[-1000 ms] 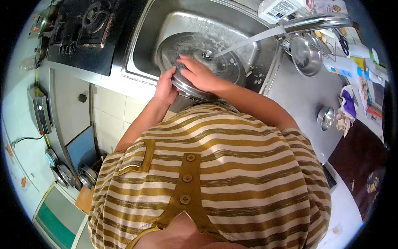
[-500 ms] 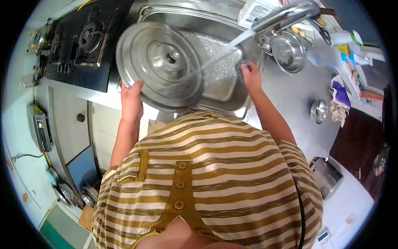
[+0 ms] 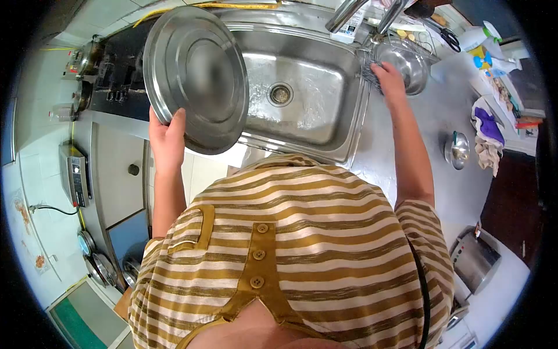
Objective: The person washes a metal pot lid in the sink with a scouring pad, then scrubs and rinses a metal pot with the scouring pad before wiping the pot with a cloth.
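My left hand [image 3: 168,136] grips the lower left rim of a large round metal pot lid [image 3: 224,110], raised and tilted over the sink's left end. Its knob does not show from this side. A steel wool scrubber [image 3: 371,75] is in my right hand [image 3: 390,82], at the sink's right rim beside a metal bowl [image 3: 414,72]. Below lies the steel sink [image 3: 317,84], wet inside, its drain in view. No water stream shows from the faucet [image 3: 347,13].
A black gas stove [image 3: 119,96] lies left, partly behind the lid. On the steel counter [image 3: 421,154] at right are a small metal bowl [image 3: 458,150] and a purple and beige cloth [image 3: 488,131]. Scissors [image 3: 449,39] and bottles stand at the back right.
The lid has tipped up and moved left, its knob out of sight. My right hand has moved right with the scrubber, out of the sink. The water stream has stopped.
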A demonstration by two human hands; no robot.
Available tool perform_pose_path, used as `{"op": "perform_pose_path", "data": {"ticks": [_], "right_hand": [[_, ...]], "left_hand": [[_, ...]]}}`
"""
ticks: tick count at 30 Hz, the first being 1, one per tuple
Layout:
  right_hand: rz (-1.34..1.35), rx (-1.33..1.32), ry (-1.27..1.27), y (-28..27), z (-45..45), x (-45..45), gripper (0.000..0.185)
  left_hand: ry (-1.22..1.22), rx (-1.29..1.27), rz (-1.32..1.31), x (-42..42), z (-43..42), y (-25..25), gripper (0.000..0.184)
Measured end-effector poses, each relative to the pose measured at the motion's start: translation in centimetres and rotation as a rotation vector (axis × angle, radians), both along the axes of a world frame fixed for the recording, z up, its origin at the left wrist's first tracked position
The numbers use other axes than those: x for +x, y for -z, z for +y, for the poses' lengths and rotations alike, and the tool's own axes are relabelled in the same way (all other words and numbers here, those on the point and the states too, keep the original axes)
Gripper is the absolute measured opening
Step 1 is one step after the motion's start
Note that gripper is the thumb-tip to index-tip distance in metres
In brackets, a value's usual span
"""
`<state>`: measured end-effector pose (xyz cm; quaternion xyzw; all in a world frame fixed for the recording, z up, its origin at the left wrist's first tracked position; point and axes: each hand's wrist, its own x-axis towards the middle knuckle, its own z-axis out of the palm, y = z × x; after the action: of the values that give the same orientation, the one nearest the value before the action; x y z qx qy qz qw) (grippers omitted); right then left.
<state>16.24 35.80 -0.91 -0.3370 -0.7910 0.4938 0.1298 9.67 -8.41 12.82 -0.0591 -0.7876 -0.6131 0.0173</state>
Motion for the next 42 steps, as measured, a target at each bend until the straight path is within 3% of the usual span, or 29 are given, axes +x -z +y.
{"op": "perform_pose_path", "data": {"ticks": [4, 6, 7, 9, 10, 13, 16, 17, 18, 19, 21, 23, 24, 26, 29, 31, 33, 35, 39, 42], "right_hand": [[-0.070, 0.039, 0.126, 1.6, 5.8, 1.7, 0.057], [0.171, -0.317, 0.263, 0.7, 6.4, 2.3, 0.072], [0.179, -0.329, 0.269, 1.5, 7.1, 2.6, 0.072], [0.258, -0.258, 0.174, 2.4, 8.2, 2.7, 0.071], [0.166, -0.194, 0.170, -0.9, 5.1, 4.1, 0.076], [0.171, -0.141, 0.194, 0.2, 0.3, 6.6, 0.081], [0.147, -0.585, 0.157, 1.1, -7.6, 10.5, 0.072], [0.097, -0.584, -0.090, 2.6, -8.0, 12.0, 0.066], [0.016, -0.656, -0.005, 3.5, -11.0, 12.8, 0.060], [-0.087, -0.656, 0.044, 0.7, -14.3, 12.5, 0.058], [0.049, -0.794, 0.128, 2.8, -18.8, 12.3, 0.070], [0.134, -1.003, 0.285, 2.0, -22.1, 11.0, 0.071], [0.170, -0.994, 0.353, 1.1, -23.0, 10.6, 0.071], [0.489, -1.388, 0.250, -1.4, -26.6, 10.6, 0.062], [0.736, -1.421, 0.311, -3.7, -30.3, 12.5, 0.053], [0.795, -1.351, 0.526, -5.0, -32.7, 13.9, 0.043], [0.797, -1.107, 0.617, -5.1, -34.8, 15.9, 0.037], [0.899, -1.099, 0.720, -6.1, -36.4, 18.2, 0.035], [1.066, -0.916, 0.850, -6.6, -40.1, 22.8, 0.030], [1.170, -0.827, 0.961, -6.4, -42.6, 26.3, 0.026]], "left_hand": [[0.035, 0.097, -0.009, 1.4, -0.4, -0.4, 0.036], [0.033, 0.134, -0.023, 1.5, -0.6, -0.2, 0.036], [0.028, 0.177, -0.045, 1.4, -0.8, 0.0, 0.036], [0.007, 0.289, -0.111, 1.1, -0.6, 0.0, 0.034], [0.012, 0.345, -0.148, 0.7, -0.7, 0.0, 0.034], [0.015, 0.476, -0.245, -0.7, -1.7, 1.4, 0.033], [-0.058, 0.530, -0.419, -2.9, -3.5, 4.1, 0.030], [-0.052, 0.526, -0.495, -4.3, -3.6, 6.0, 0.031], [-0.005, 0.491, -0.572, -4.5, -4.6, 7.2, 0.032], [0.059, 0.570, -0.748, -4.7, -4.7, 6.9, 0.034], [0.194, 0.567, -0.853, -5.9, -5.5, 7.3, 0.036], [0.151, 0.446, -0.881, -6.4, -4.6, 6.5, 0.037], [0.294, 0.507, -0.956, -8.8, -6.2, 8.9, 0.036], [0.431, 0.445, -0.982, -9.8, -6.3, 9.5, 0.032], [0.573, 0.420, -1.059, -9.4, -5.1, 11.6, 0.031], [0.666, 0.492, -1.014, -8.7, -4.1, 12.9, 0.031], [0.841, 0.543, -1.157, -7.9, -2.6, 13.0, 0.032], [0.940, 0.555, -1.247, -6.7, -1.3, 13.2, 0.033], [1.208, 0.464, -1.110, -1.8, -0.4, 10.3, 0.037], [1.277, 0.457, -1.048, 0.6, 0.7, 10.7, 0.043]]}}
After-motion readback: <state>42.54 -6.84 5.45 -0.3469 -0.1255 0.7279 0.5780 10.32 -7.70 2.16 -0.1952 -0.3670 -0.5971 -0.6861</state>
